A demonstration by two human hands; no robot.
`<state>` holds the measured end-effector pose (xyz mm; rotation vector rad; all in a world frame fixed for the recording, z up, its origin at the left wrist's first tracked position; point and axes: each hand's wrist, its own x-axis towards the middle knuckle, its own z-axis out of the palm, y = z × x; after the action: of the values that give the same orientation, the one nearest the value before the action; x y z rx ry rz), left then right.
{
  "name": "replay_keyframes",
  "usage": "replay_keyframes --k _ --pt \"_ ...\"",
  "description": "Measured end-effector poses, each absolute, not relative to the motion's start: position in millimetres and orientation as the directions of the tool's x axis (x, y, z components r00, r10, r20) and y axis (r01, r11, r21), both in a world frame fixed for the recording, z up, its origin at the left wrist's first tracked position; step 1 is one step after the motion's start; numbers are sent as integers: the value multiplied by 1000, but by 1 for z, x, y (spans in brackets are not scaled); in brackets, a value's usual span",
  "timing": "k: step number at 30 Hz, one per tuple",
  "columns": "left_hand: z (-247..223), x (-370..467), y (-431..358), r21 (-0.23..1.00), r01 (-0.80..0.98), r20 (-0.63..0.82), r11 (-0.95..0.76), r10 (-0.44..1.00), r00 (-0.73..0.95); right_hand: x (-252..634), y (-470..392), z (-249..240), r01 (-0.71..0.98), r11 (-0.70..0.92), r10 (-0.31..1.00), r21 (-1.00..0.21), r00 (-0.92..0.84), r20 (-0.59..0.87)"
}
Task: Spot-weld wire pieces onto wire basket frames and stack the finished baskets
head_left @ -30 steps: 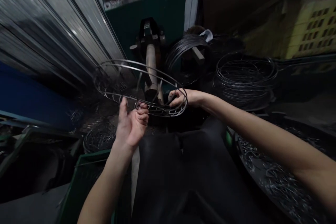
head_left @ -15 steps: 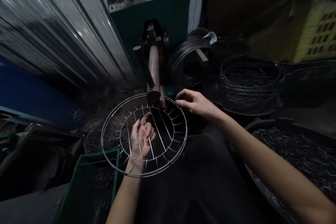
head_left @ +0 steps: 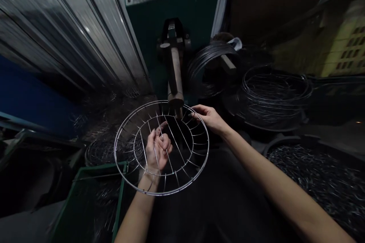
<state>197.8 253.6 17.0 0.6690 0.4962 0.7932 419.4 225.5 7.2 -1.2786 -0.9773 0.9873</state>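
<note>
A round wire basket (head_left: pixel 196 176) with a double outer rim, short radial wires and several straight bars lies under the blunt end of a metal welding-type arm (head_left: pixel 176 79). Beneath it, my left hand (head_left: pixel 159 150) shows through the bars, palm up, its fingers curled at them and the index finger stretched forward. The rim crosses above my left wrist. At the rim's far right side my right hand (head_left: pixel 209 117) has its fingers closed, the tips just inside the rim. Whether a small wire is also between those fingertips cannot be made out.
Behind the arm stands a green machine (head_left: pixel 171 5) with a red light. Wire coils (head_left: pixel 276 87) lie to the right, above a tub of short metal pieces (head_left: pixel 316 174). A green crate (head_left: pixel 76 193) stands at lower left, beside corrugated metal sheeting (head_left: pixel 94 26).
The view has shifted slightly. My right fingertips have moved from the rim's outer edge to just inside it. The basket has turned or tilted a little; my left hand stays beneath it.
</note>
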Motion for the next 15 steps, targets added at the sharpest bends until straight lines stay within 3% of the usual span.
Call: replay_keyframes --k 15 --pt "10 197 253 750 -496 -106 438 820 563 414 219 6 -7 69 945 -998 320 63"
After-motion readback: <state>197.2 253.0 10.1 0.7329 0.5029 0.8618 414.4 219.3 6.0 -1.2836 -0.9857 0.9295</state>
